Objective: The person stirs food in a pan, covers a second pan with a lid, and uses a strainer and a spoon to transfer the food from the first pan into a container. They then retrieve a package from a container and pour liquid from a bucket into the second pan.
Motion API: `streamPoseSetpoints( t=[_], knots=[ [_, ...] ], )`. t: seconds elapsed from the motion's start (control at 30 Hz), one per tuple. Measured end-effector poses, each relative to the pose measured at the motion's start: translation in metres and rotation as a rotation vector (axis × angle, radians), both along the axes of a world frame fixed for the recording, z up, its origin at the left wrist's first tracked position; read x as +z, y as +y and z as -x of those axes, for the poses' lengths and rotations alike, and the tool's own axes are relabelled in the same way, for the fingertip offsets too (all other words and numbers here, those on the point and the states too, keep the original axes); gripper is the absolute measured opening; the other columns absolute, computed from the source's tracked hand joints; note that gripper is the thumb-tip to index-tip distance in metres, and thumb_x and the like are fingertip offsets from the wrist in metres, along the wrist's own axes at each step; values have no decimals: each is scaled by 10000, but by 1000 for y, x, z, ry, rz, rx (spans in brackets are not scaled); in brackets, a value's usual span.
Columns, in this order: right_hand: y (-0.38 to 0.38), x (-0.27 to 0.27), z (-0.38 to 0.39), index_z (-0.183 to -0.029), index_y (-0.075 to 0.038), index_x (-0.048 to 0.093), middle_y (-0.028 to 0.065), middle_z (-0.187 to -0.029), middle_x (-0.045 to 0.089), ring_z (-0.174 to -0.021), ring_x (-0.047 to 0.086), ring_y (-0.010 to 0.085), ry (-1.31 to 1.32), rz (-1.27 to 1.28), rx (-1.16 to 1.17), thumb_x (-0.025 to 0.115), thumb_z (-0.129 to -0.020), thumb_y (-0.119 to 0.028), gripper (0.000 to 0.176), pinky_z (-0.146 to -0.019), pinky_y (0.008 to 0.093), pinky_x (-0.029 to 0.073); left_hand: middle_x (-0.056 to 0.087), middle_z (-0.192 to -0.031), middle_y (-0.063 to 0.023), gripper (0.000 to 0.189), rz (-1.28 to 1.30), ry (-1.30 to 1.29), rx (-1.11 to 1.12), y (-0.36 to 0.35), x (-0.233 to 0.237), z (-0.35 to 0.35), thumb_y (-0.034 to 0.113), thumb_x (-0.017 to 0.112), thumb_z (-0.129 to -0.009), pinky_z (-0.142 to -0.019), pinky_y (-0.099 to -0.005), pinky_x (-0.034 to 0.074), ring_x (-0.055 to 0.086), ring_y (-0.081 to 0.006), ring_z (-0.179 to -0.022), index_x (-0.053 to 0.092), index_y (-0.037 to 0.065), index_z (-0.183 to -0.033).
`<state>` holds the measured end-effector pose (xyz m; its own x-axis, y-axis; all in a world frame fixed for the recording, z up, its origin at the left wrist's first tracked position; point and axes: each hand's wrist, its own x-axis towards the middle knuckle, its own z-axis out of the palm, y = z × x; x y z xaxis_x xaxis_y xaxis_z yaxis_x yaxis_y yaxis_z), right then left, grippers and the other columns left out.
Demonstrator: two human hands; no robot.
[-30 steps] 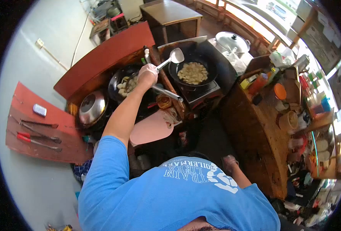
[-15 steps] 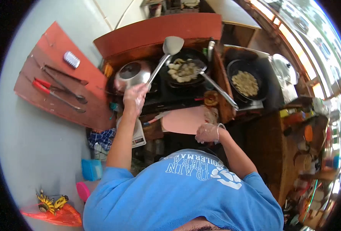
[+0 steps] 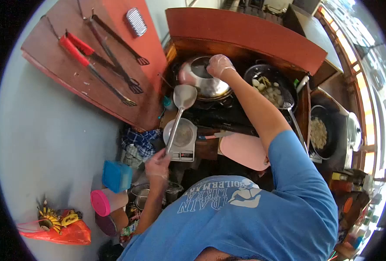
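Observation:
My left hand (image 3: 158, 164), in a clear plastic glove, is closed around the handle of a metal wok spatula (image 3: 184, 96). The spatula's blade points away from me, over the area in front of the covered pan. My gloved right hand (image 3: 221, 66) is on top of the domed metal lid (image 3: 193, 79), its fingers closed at the top where a knob would be; the grip is partly hidden. To the right of the lid sits a black wok (image 3: 284, 80) with pale food pieces (image 3: 269, 92) and a long-handled skimmer (image 3: 288, 105) in it.
A digital scale (image 3: 183, 155) bearing a bowl stands before the stove, beside a knife (image 3: 215, 135) and a pink cutting board (image 3: 244, 151). Another wok (image 3: 330, 126) with pale pieces is at right. Tongs (image 3: 99, 65) hang on the red board at left.
My left hand has brought the spatula down toward me, away from above the wok. My right hand has moved from beside the cutting board up to the lid. The view has shifted left.

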<state>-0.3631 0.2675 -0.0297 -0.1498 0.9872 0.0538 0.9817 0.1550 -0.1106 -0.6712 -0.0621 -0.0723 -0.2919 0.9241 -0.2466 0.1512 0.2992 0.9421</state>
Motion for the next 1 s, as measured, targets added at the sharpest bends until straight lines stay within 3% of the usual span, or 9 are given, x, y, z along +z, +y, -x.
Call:
streamPoseSetpoints(
  t=[0.1,0.23,0.37,0.5,0.67,0.83,0.9,0.97,1.0],
  knots=[
    [40,-21,19,-951,13,742,255,-1040,693,-1020,685,370,76,73,-101,568,-851,-230,315,-875,461,558,710,-917,-49,391,62,163,13,-19,11,6,118,762,-857,-713,-231,495,610,-78,-759,670,-54,-1195],
    [67,-28,21,-959,1,750,230,-985,713,-1012,692,350,143,103,-192,642,-820,-244,302,-883,436,558,707,-925,-42,402,-4,16,66,-36,3,13,117,760,-867,-721,-223,497,613,-74,-761,659,-67,-1210],
    [83,-30,6,-932,-15,758,201,-985,722,-993,700,330,47,115,-71,678,-800,-297,322,-886,407,556,716,-945,-64,391,13,41,49,-40,15,9,89,739,-878,-751,-227,505,628,-83,-794,647,-78,-1220],
    [75,21,-7,-877,-46,771,170,-937,733,-957,706,311,106,10,-135,659,-793,-416,395,-880,394,554,720,-930,-66,374,-9,-3,61,-36,13,1,98,733,-881,-741,-233,508,631,-86,-785,658,-74,-1205],
    [33,102,-48,-944,-9,756,205,-997,724,-947,715,321,-203,-46,80,670,-828,-425,440,-854,395,572,717,-876,-60,352,-74,146,-9,-26,17,-22,132,736,-877,-695,-232,500,621,-80,-751,687,-34,-1183],
    [-44,168,-149,-834,-44,752,197,-845,713,-806,702,323,14,-163,-115,639,-741,-479,459,-777,414,555,705,-953,-66,365,-98,-20,11,-18,-14,-45,108,712,-886,-692,-224,484,609,-88,-779,663,-56,-1209],
    [-115,232,-186,-899,-88,762,119,-1016,723,-962,679,295,-185,-23,-53,563,-878,-466,428,-823,429,536,701,-984,-76,378,-96,-46,-52,-9,-24,-52,90,711,-885,-687,-222,477,605,-88,-787,648,-77,-1217],
    [-149,254,-242,-813,-29,743,204,-875,711,-835,699,347,-284,-63,-138,552,-838,-462,474,-757,438,550,697,-962,-70,374,-85,-39,-40,-7,-17,-71,68,723,-876,-661,-219,467,596,-89,-751,649,-76,-1213],
    [-171,264,-264,-703,-77,699,110,-678,617,-624,570,237,-270,-69,-220,530,-895,-532,523,-581,378,453,683,-939,-57,371,-82,-156,1,-9,-4,-89,72,731,-876,-633,-211,450,580,-85,-725,649,-75,-1208]
  ],
)
